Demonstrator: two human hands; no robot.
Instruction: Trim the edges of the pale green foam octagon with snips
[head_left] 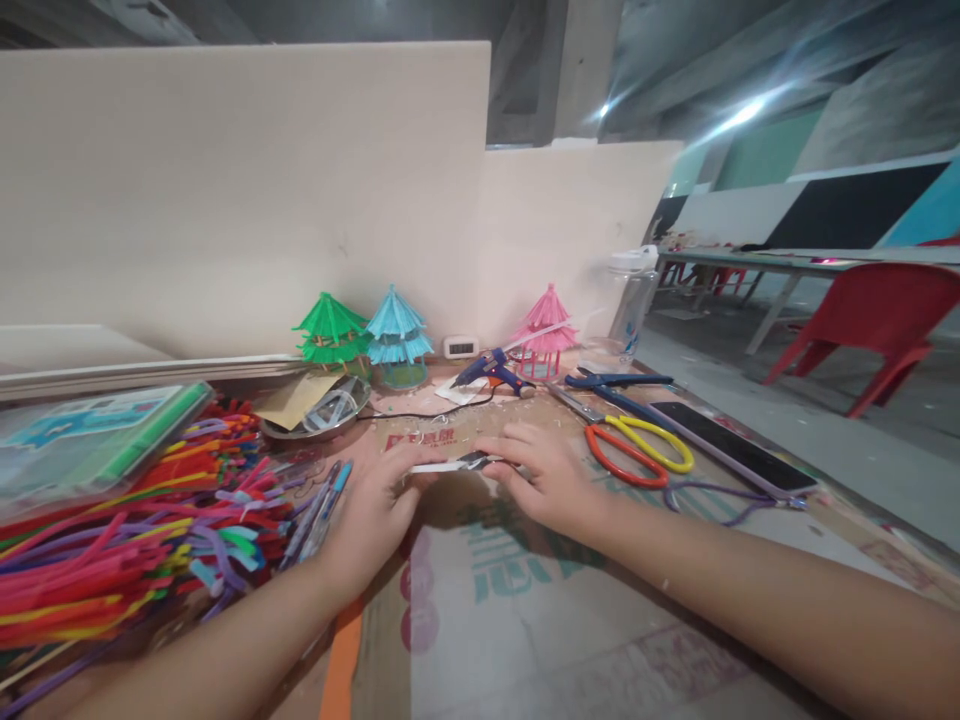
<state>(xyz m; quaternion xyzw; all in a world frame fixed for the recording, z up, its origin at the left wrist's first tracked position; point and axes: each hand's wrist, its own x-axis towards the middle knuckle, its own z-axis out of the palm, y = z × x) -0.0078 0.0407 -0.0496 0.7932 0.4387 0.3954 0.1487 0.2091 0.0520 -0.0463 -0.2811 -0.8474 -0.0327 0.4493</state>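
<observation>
Over the middle of the cardboard, my left hand [379, 505] pinches one end of a thin white strip [442, 467] between thumb and fingers. My right hand [544, 485] is closed at the other end, around a small dark piece [474, 461] that touches or adjoins the strip; its kind cannot be made out. Beyond my fingers lies a blue glue gun [495, 370] with a black cord. Scissors [630, 450] with red and yellow handles are to the right of my right hand. Several pens [322, 510] lie beside my left wrist.
Many coloured pipe cleaners [135, 550] and a clear plastic case [97, 440] fill the left side. A metal dish [319, 425], green [330, 325], blue [397, 330] and pink [550, 325] small pavilions and a bottle [634, 300] stand behind. A phone [731, 450] and pliers [622, 385] lie right.
</observation>
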